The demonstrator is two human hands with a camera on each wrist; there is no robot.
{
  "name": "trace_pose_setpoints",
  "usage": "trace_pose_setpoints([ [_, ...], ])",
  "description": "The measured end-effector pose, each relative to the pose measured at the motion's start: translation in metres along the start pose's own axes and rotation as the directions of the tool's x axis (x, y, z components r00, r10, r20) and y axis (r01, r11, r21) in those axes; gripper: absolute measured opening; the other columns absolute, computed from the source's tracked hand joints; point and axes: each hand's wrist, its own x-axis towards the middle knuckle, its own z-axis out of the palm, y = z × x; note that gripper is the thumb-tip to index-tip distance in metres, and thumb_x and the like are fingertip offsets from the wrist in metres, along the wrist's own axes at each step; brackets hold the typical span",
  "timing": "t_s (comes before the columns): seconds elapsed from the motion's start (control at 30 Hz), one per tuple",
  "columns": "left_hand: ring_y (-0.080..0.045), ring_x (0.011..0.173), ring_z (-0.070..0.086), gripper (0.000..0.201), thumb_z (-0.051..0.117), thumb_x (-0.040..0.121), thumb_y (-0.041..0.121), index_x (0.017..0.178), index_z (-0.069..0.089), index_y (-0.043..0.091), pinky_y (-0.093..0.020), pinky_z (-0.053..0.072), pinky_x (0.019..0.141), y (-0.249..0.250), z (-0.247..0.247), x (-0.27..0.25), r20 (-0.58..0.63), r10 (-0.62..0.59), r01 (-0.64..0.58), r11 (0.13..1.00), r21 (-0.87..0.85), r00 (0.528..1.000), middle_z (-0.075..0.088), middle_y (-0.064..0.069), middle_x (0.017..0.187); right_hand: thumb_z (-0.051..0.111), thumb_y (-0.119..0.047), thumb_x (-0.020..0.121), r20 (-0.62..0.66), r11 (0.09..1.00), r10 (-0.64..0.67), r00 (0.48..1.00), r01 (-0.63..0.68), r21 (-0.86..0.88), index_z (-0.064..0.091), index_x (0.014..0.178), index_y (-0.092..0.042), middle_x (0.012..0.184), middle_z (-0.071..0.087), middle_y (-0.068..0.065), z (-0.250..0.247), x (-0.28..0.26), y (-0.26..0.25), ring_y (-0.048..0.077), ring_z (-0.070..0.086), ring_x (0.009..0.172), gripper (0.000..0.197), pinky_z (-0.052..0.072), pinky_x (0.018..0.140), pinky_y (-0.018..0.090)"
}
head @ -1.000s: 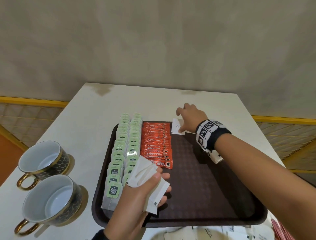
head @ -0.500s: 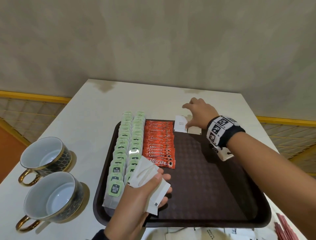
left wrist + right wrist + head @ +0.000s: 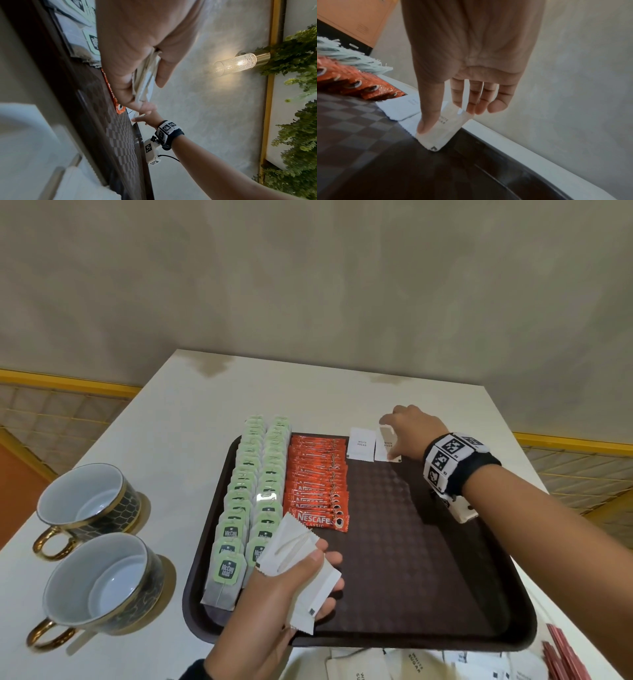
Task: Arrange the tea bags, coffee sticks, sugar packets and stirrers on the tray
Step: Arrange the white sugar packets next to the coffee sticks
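- Tea bags (image 3: 251,494) in two rows and coffee sticks (image 3: 317,477) lie lined up on the tray (image 3: 428,559); one sugar packet (image 3: 361,443) is down at the far edge.
- Right hand (image 3: 409,431) pinches a second packet (image 3: 441,128) between thumb and fingers, just beside it, seemingly touching down.
- Left hand (image 3: 291,580) clutches a sugar packet stack (image 3: 301,570); stirrers (image 3: 565,660) wait off-tray.
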Motion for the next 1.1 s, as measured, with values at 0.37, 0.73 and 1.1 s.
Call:
trace_pose_setpoints([
  [0.37, -0.03, 0.078, 0.067, 0.028, 0.056, 0.095, 0.019, 0.116, 0.062, 0.001, -0.03, 0.052, 0.054, -0.002, 0.008, -0.016, 0.166, -0.177, 0.173, 0.984, 0.039, 0.97, 0.07, -0.023, 0.108, 0.069, -0.04, 0.085, -0.075, 0.62, -0.174, 0.982, 0.168, 0.767, 0.066, 0.116, -0.023, 0.122, 0.062, -0.005, -0.047, -0.123, -0.056, 0.009, 0.062, 0.096, 0.036, 0.045, 0.083, 0.019],
  [0.73, -0.032, 0.087, 0.062, 0.025, 0.055, 0.095, 0.001, 0.118, 0.056, 0.011, -0.026, 0.052, 0.056, 0.006, 0.015, -0.042, 0.311, -0.174, 0.119, 0.975, 0.188, 0.934, 0.069, -0.02, 0.106, 0.072, -0.001, 0.082, -0.101, 0.355, -0.301, 0.948, 0.209, 0.911, 0.071, 0.089, -0.003, 0.071, 0.066, 0.009, -0.046, -0.212, -0.093, 0.016, 0.056, 0.055, 0.008, 0.043, 0.048, 0.024],
  [1.1, -0.036, 0.102, 0.066, 0.031, 0.058, 0.093, 0.006, 0.124, 0.058, 0.008, -0.032, 0.059, 0.065, 0.008, 0.004, -0.054, 0.404, -0.142, 0.066, 0.978, 0.197, 0.904, 0.067, -0.022, 0.119, 0.063, -0.008, 0.092, -0.18, 0.208, 0.084, 0.98, 0.159, 0.965, 0.071, 0.084, -0.008, 0.073, 0.072, -0.003, -0.044, -0.241, -0.086, 0.009, 0.062, 0.064, 0.011, 0.047, 0.049, 0.021],
])
